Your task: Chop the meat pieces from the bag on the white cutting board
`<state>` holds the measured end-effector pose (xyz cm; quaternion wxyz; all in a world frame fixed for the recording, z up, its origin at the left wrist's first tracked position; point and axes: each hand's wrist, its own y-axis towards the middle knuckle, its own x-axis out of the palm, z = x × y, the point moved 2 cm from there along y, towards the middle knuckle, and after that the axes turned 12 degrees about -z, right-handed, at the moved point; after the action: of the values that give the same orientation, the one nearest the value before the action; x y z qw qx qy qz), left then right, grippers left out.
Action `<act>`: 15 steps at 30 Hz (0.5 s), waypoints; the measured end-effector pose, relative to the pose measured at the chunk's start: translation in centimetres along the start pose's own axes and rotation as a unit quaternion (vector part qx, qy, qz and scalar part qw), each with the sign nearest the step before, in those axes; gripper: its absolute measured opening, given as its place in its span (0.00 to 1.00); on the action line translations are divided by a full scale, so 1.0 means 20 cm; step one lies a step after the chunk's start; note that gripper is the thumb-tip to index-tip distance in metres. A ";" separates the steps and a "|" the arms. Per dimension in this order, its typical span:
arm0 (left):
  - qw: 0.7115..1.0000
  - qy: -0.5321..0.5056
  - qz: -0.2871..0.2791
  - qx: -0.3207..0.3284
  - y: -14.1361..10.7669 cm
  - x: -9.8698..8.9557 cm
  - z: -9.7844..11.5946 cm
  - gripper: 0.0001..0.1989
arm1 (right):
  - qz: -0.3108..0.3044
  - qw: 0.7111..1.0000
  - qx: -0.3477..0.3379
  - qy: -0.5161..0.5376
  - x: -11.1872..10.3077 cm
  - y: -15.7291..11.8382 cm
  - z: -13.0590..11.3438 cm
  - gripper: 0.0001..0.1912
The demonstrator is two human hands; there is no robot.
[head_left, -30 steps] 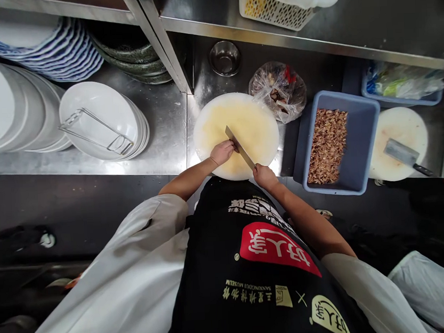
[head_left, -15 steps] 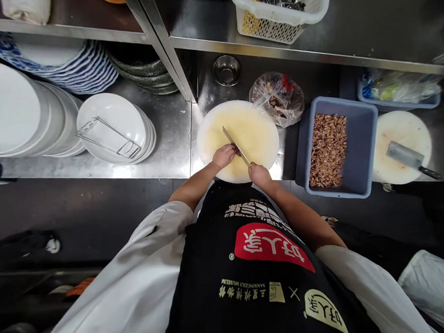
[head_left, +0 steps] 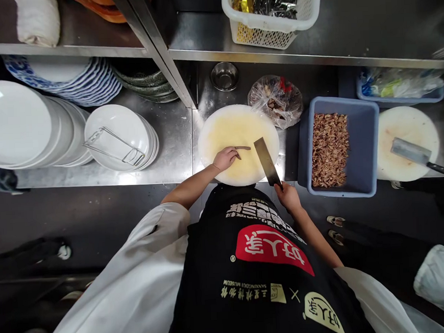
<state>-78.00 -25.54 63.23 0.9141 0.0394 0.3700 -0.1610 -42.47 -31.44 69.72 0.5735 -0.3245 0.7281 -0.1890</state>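
Observation:
My right hand (head_left: pixel 288 197) grips the handle of a cleaver (head_left: pixel 267 159). Its broad blade is tilted flat toward the camera over the right side of a round white cutting board (head_left: pixel 209 132) with a yellowish, worn middle. On the board, my left hand (head_left: pixel 225 158) has its fingers closed on a thin brown strip of food (head_left: pixel 243 147), whose exact kind I cannot make out. The strip sticks out to the right of the fingertips. A small dark bit shows just under the fingers. The blade and the strip are apart.
A blue-grey bin (head_left: pixel 363 145) of chopped brown meat stands right of the board. Behind are a clear plastic bag (head_left: pixel 277 101) of brown pieces and a small metal bowl (head_left: pixel 224 76). Another cleaver (head_left: pixel 410 151) lies farther right. White plates (head_left: pixel 117 127) stand left. A shelf edge (head_left: pixel 294 59) overhangs.
The cleaver has moved right, away from my left fingers, and its blade has turned from edge-on to flat. My right hand has shifted right and toward my body; the brown strip now shows.

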 end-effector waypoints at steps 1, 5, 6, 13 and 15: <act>1.000 0.005 -0.013 0.011 0.01 -0.02 0.01 0.13 | -0.004 1.000 0.006 0.004 0.01 0.01 0.02 0.23; 0.996 0.052 -0.062 0.033 0.08 -0.07 0.04 0.13 | -0.014 0.999 0.014 0.024 0.04 0.03 0.06 0.21; 0.994 0.067 -0.077 0.036 0.10 -0.08 0.04 0.11 | -0.016 0.999 0.014 0.031 0.05 0.04 0.06 0.21; 0.982 0.162 -0.080 0.059 0.74 -0.24 0.25 0.10 | -0.041 0.997 0.006 0.058 0.03 0.05 0.09 0.22; 0.987 0.153 -0.040 0.036 1.10 -0.27 0.33 0.15 | -0.052 0.997 0.001 0.062 0.02 0.06 0.10 0.21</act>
<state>-70.26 -4.63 70.69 0.8378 0.0814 0.5005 -0.2026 -40.95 -30.70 68.07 0.5170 -0.3486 0.7444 -0.2389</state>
